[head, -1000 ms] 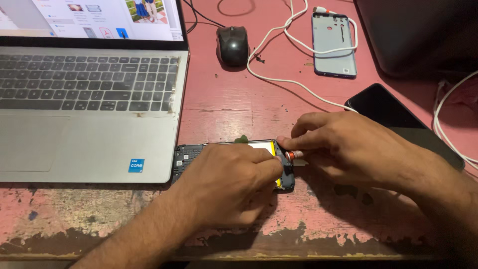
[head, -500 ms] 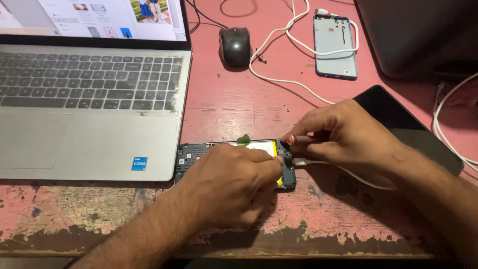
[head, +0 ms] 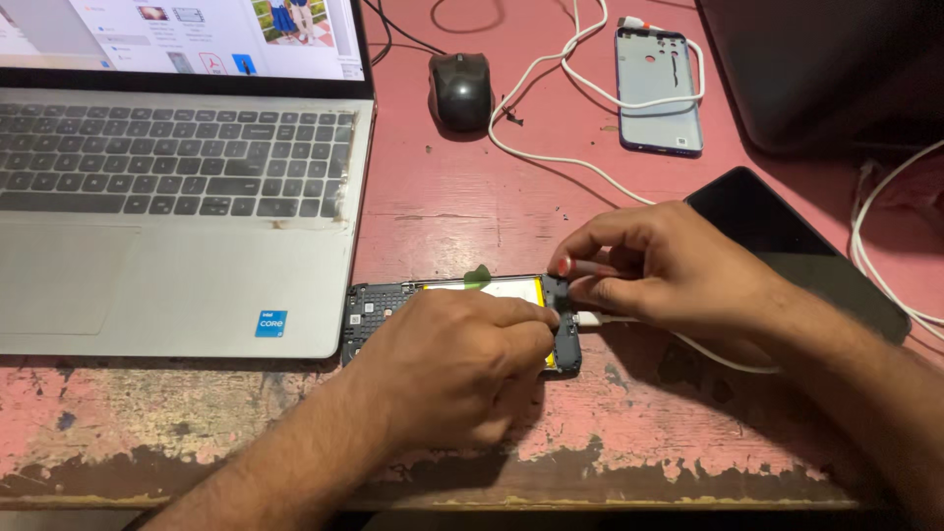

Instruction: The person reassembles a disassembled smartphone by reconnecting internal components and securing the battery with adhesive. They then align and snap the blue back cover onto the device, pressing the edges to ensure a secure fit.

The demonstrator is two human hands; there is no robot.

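Since the earlier frame, the right hand (head: 678,270) has been drawn slightly rightward, pinching a red-tipped tool (head: 582,266). The opened phone (head: 393,300), at the table's (head: 472,206) front edge, is pressed flat by the curled left hand (head: 457,364). Thin, light, fragile; best held by its edges.

R hand (head: 669,270) shifted right off opened phone (head: 462,320), now pinching red-tipped tool (head: 590,266).

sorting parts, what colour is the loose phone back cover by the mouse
Light blue back cover, clearest in the head view.
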